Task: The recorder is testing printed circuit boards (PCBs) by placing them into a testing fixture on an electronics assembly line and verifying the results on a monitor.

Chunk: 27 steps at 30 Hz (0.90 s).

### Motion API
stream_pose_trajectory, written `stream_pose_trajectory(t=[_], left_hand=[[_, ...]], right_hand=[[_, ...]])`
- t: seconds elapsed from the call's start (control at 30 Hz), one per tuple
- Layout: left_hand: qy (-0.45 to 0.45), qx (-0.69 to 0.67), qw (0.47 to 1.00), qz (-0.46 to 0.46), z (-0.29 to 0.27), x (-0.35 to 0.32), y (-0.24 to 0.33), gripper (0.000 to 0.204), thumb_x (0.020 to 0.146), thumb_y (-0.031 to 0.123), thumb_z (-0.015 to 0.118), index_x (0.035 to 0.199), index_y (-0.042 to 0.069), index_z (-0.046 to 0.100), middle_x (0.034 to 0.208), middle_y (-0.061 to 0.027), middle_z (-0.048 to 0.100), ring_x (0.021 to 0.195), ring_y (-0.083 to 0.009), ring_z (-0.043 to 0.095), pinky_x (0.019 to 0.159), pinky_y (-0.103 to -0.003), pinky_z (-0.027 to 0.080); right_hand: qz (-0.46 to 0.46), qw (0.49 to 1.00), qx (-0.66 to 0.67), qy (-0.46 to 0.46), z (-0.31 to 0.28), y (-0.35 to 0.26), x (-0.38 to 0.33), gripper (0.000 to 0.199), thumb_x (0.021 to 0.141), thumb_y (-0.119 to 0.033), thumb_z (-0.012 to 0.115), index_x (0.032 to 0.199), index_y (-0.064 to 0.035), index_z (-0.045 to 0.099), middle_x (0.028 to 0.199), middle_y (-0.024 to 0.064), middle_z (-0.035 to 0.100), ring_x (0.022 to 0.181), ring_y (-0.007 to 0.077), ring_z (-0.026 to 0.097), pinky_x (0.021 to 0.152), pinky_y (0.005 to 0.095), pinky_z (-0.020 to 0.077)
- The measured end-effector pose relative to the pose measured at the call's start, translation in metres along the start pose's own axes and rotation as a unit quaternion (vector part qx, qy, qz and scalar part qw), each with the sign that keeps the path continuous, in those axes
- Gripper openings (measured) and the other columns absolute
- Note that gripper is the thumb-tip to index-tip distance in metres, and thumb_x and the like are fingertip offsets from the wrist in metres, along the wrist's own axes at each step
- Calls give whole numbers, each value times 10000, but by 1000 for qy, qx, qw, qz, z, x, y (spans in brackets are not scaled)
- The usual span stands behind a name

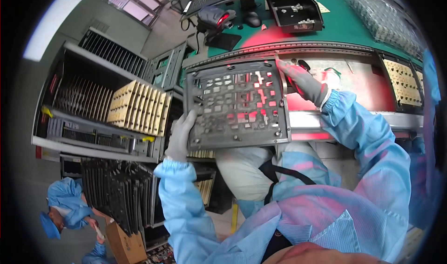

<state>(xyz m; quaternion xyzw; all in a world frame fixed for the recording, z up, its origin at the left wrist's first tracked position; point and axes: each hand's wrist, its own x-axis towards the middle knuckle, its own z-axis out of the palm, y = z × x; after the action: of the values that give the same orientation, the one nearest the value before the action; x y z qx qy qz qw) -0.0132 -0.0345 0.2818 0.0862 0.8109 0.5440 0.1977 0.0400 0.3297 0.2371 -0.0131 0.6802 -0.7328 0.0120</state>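
Between my two gloved hands I hold a flat black tray-like fixture frame (212,136) with many rectangular cut-outs and small round knobs along its border. My left hand (181,136) grips its left edge, the thumb lying over the front face. At the upper right corner, my right hand (305,82) has its fingers on the frame's edge. The frame is tilted toward me above my lap, partly over the conveyor rail (354,119). Red light shines through its openings. The fingers behind the frame are hidden.
To the left stands a rack (51,138) holding upright cream-coloured boards (139,106). Several black frames (116,189) hang below it. A scanner (216,19) glowing red, a mouse (252,19) and a black bin (295,8) occupy the green bench. A person (70,203) works at lower left.
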Motion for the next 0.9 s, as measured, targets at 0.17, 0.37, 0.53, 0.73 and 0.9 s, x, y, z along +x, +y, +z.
stream_pose_trajectory(t=[0.17, 0.37, 0.53, 0.73, 0.9], left_hand=[[-122, -142, 980, -60, 30, 97, -6, 513, 969, 390, 501, 1292, -9, 498, 1131, -52, 622, 959, -94, 596, 855, -256, 472], [-124, -141, 978, -94, 43, 129, -23, 483, 959, 388, 521, 1259, 9, 535, 1102, -36, 630, 923, -105, 609, 836, -257, 480], [-96, -74, 991, -55, 51, 128, -15, 466, 951, 391, 532, 1188, -8, 579, 1044, -25, 631, 893, -85, 581, 802, -250, 461], [57, 100, 991, 60, 50, 131, -41, 426, 926, 404, 545, 1027, -1, 633, 774, -68, 626, 693, -118, 581, 623, -294, 467], [188, 380, 903, 75, 68, 127, -11, 443, 858, 464, 547, 1001, 56, 644, 900, -202, 646, 890, -413, 614, 778, -471, 485]], right_hand=[[61, 979, 166, 102, -48, 47, 38, 460, 967, -332, 524, 1253, 28, 537, 1196, 63, 599, 1075, 134, 556, 976, 292, 411], [27, 986, 89, 140, -64, 58, 45, 462, 960, -318, 537, 1280, 15, 524, 1228, 57, 586, 1106, 131, 539, 981, 276, 401], [25, 985, 117, 123, -73, 63, 52, 451, 959, -313, 539, 1275, 8, 525, 1250, 58, 572, 1103, 128, 536, 977, 269, 399], [28, 993, 79, 85, -80, 75, 68, 399, 964, -301, 535, 1232, -7, 560, 1180, 48, 599, 1029, 118, 551, 937, 260, 410], [-6, 975, 200, 97, -101, 88, 62, 407, 969, -350, 515, 1201, -24, 591, 1112, 34, 626, 1009, 111, 553, 926, 264, 403]])
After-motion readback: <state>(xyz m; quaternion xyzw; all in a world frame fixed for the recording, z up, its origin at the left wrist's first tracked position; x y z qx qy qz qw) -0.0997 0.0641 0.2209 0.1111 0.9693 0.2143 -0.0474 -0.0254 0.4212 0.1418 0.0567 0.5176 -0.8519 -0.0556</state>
